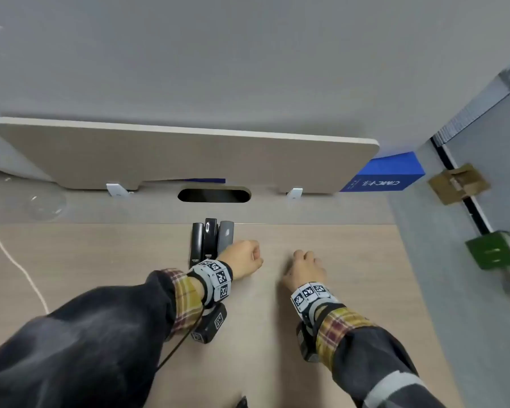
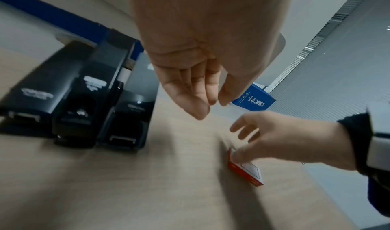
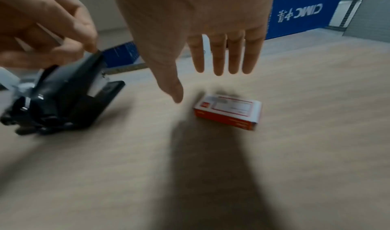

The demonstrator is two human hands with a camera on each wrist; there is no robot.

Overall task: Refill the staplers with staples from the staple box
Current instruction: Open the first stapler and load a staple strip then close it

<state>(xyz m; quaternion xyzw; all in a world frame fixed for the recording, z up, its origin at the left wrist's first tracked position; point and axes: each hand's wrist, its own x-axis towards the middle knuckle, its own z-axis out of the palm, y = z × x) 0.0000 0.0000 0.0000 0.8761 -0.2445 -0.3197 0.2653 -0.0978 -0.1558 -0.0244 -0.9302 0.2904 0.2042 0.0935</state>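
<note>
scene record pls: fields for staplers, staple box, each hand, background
staplers: three, side by side at the desk's far edge
staple box: red and white, closed, flat on desk, right of staplers
left hand: beside staplers, fingers loosely curled, holds nothing
right hand: fingers straight, above staple box; contact unclear
background: blue carton behind divider panel

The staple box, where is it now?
The staple box lies flat on the desk under the right hand, right of the staplers.

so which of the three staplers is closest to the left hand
The grey stapler, rightmost in the row, right beside the left hand. The two black staplers sit farther left.
</note>
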